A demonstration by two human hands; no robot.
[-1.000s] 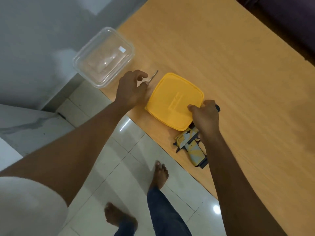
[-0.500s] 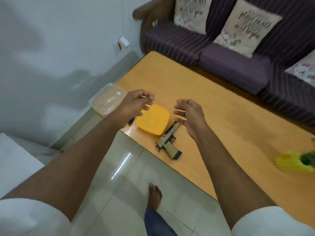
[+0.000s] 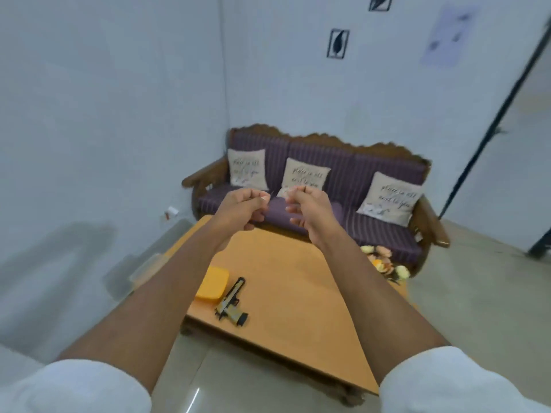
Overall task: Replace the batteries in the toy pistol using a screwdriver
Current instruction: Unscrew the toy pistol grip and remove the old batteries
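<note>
We look down along two bare arms in white sleeves, raised above a low orange wooden bench point(image 3: 298, 299). On the far left stands a pale wall with a small white socket point(image 3: 172, 210) low down. At the left edge of the bench, partly hidden by the left arm, a clear plastic container point(image 3: 146, 268) shows only as a blur. The left hand point(image 3: 243, 208) is held up in the air, its fingers curled in loosely; a thin dark sliver shows at its fingertips, but we cannot tell whether it pinches anything. Below it, near the front left of the bench, lies a yellow lid point(image 3: 212, 284), and just to the right of that lid lies the toy pistol point(image 3: 231, 305), flat on its side, its barrel pointing away from us, apart from both hands. The right hand point(image 3: 307, 210) hovers close beside the left, fingers likewise curled, holding nothing we can make out. Beyond the hands stands a purple striped sofa point(image 3: 343, 174) with three cream cushions. At the far right corner of the bench rests a bunch of pale flowers point(image 3: 384, 262).
</note>
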